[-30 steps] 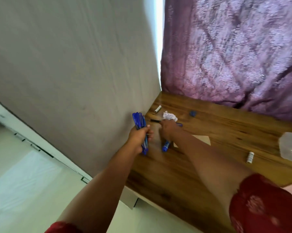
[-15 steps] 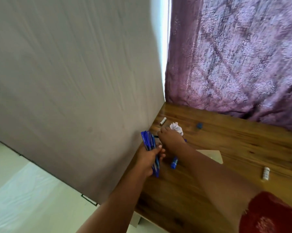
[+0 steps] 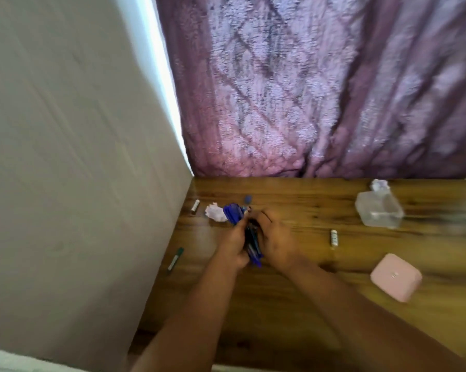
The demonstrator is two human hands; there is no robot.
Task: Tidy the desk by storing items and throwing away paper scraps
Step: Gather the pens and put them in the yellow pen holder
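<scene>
A bundle of blue pens (image 3: 236, 214) stands upright between both hands above the wooden desk (image 3: 293, 304). My left hand (image 3: 233, 245) grips the bundle from the left. My right hand (image 3: 276, 237) holds pens against it from the right, fingers curled round them. A crumpled white paper scrap (image 3: 215, 212) lies just left of the pens. A second crumpled scrap (image 3: 379, 184) sits at the back right. A dark green marker (image 3: 175, 259) lies near the wall. A small blue cap (image 3: 248, 199) rests behind the pens.
A clear plastic container (image 3: 378, 209) stands at the back right and a pink box (image 3: 395, 280) lies at the right. Two small white tubes (image 3: 195, 205) (image 3: 333, 237) lie on the desk. A grey wall (image 3: 78, 157) bounds the left; a purple curtain (image 3: 320, 89) hangs behind.
My right hand has lifted a pen off the desk and brought it to the bundle in my left hand. The view has swung right, showing the container and pink box.
</scene>
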